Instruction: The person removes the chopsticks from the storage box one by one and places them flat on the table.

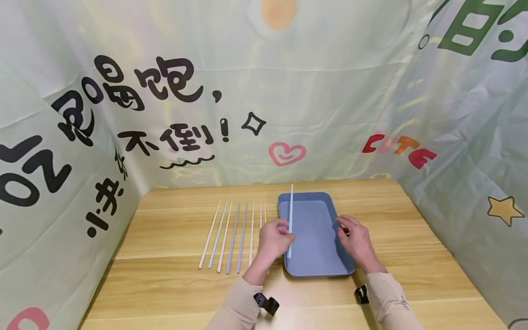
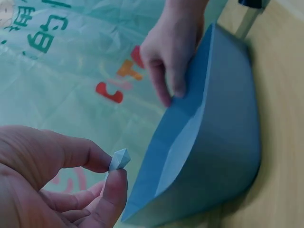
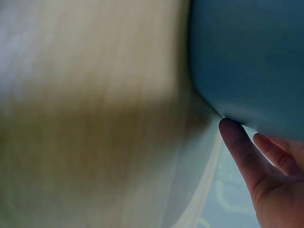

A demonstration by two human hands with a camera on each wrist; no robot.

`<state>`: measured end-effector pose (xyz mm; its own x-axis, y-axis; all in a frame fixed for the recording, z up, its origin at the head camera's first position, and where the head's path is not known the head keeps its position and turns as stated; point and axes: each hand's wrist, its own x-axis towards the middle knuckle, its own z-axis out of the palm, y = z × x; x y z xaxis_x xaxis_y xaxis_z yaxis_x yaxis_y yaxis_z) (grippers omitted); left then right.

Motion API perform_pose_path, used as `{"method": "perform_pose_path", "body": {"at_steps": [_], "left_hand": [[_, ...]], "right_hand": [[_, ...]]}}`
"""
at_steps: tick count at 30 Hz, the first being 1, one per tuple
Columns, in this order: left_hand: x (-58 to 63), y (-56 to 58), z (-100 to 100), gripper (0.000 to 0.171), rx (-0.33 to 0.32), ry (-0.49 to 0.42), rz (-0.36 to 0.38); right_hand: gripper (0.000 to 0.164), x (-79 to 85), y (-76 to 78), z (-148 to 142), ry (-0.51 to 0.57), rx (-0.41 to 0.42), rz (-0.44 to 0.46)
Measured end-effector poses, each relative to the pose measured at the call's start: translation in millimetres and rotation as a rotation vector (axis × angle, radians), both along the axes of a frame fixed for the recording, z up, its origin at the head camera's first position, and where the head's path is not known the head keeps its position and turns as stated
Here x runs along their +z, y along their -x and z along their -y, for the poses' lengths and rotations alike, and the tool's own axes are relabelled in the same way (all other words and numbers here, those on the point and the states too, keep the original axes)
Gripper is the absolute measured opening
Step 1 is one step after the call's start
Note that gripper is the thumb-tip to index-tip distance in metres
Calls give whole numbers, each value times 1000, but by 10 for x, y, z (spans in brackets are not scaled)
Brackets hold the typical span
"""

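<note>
My left hand (image 1: 274, 238) pinches a pale blue chopstick (image 1: 291, 206) between thumb and fingers, over the left side of a blue rectangular tray (image 1: 317, 270). In the left wrist view, the faceted end of the chopstick pokes out past the fingertips. At the tray's right rim is my right hand (image 1: 358, 238), with fingers and thumb about the wall; the left wrist view shows a thumb against the inner side. From the right wrist, fingers (image 3: 244, 154) meet the tray's outer edge. Left of the tray lies a row of several chopsticks (image 1: 233, 238), pink, pale blue and purple, partly hidden by the left forearm.
The wooden table (image 1: 165, 288) carries the tray and chopsticks. Printed cloth (image 1: 231, 36) hangs behind and along both sides. A small black device (image 1: 267, 303) is strapped to the left wrist, and another (image 1: 361, 294) to the right.
</note>
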<state>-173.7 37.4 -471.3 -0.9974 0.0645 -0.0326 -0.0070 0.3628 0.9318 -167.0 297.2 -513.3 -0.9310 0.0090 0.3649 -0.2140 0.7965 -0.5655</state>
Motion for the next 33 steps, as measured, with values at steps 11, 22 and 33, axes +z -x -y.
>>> {"method": "perform_pose_path", "body": {"at_steps": [11, 22, 33], "left_hand": [[1, 78, 540, 35, 83, 39, -22], [-99, 132, 1158, 37, 190, 165, -5], [-227, 97, 1845, 36, 253, 307, 44]], "right_hand": [[35, 9, -8, 1, -9, -8, 20], [35, 10, -7, 2, -17, -4, 39], [34, 1, 2, 7, -15, -10, 28]]}}
